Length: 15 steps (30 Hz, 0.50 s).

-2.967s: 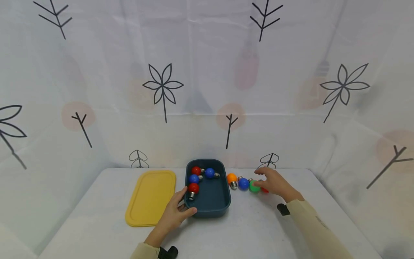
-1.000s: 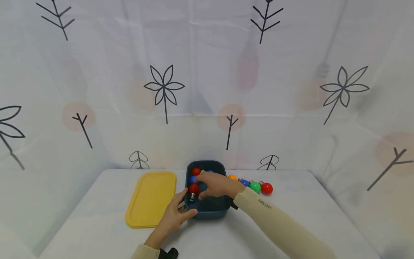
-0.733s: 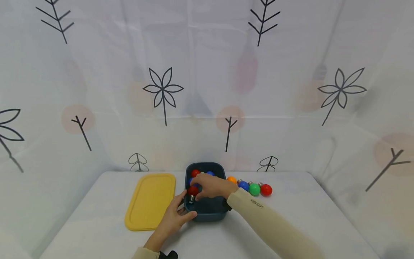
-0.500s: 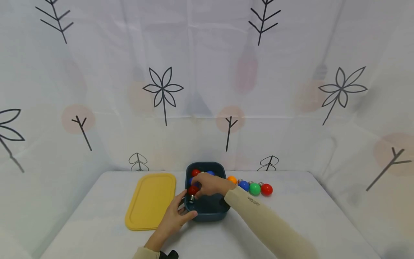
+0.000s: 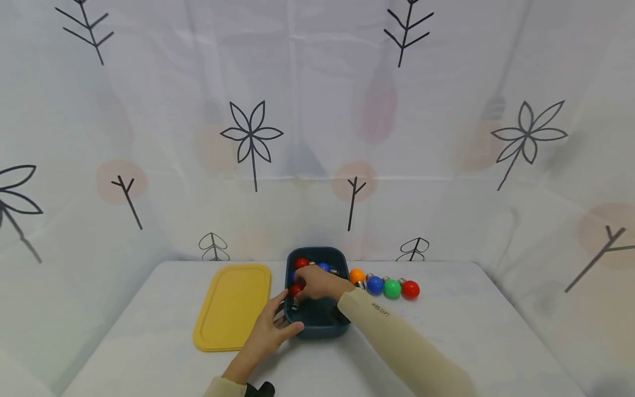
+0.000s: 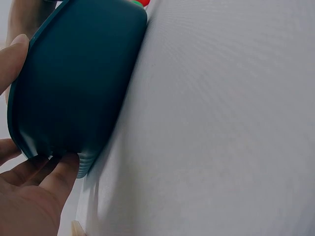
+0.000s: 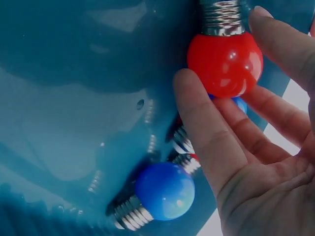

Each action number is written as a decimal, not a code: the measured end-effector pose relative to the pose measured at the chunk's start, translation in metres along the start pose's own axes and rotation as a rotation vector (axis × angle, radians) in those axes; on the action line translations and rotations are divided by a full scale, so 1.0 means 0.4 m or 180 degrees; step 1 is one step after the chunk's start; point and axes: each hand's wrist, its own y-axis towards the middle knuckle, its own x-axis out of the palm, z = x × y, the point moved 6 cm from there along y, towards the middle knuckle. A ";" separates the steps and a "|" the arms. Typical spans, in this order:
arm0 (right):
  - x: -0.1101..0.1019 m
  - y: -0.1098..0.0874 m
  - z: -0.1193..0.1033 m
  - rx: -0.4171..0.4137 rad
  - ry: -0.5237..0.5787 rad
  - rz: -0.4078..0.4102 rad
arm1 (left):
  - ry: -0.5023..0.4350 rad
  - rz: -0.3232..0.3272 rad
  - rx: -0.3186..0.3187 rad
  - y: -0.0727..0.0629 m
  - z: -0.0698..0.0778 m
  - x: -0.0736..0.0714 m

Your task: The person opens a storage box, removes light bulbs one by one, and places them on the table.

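A dark teal plastic bin (image 5: pixel 322 332) stands at the table's far middle, with red and blue light bulbs inside. My left hand (image 5: pixel 266 332) grips its near-left corner, thumb (image 6: pixel 12 61) at the rim and fingers (image 6: pixel 61 179) against the wall. My right hand (image 5: pixel 319 282) reaches into the bin. Its fingers and thumb lie spread around a red bulb (image 7: pixel 225 64) with a silver screw base; a firm hold cannot be seen. Close by in the right wrist view lies a blue bulb (image 7: pixel 165 191). Behind the fingers, another blue bulb (image 7: pixel 239 104) is mostly hidden.
Right of the bin lie several bulbs on the white table (image 5: pixel 421 342): orange (image 5: pixel 356 275), blue (image 5: pixel 375 285), green (image 5: pixel 392 289) and red (image 5: pixel 410 290). To the bin's left is a flat yellow lid (image 5: pixel 233 306). A patterned cloth (image 5: pixel 317 215) hangs behind the table.
My right hand has moved from the loose bulbs at the right into the bin, and its fingers have come closer around the red bulb. My left hand has stayed at the bin's corner.
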 end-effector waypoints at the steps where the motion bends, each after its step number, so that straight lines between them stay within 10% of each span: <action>1: 0.000 0.001 0.000 0.0015 -0.0013 0.0009 | 0.0005 -0.0008 0.0007 0.000 0.001 0.000; 15: 0.000 -0.009 0.003 -0.0024 0.0192 -0.0092 | 0.0018 0.0015 0.0016 -0.001 -0.001 0.002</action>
